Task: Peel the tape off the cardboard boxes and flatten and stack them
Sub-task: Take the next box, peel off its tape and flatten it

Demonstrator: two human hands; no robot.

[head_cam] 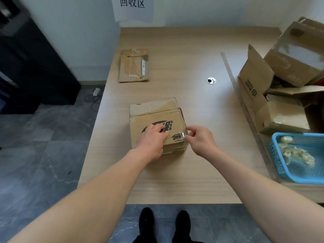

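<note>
I see a corrugated brown cardboard box (156, 118), rectangular, with black print and creased flaps, on the near-centre of the wood-grain table (175, 181). My left hand (154, 137) rests on its top face. My right hand (199, 139) pinches a glossy clear tape strip (182, 136) at the box's right edge. A flattened box (134, 66) lies far left. Open boxes (263, 95) are piled at right, and near them a blue perforated plastic basket (273, 155) holds crumpled tape wads (296, 153).
</note>
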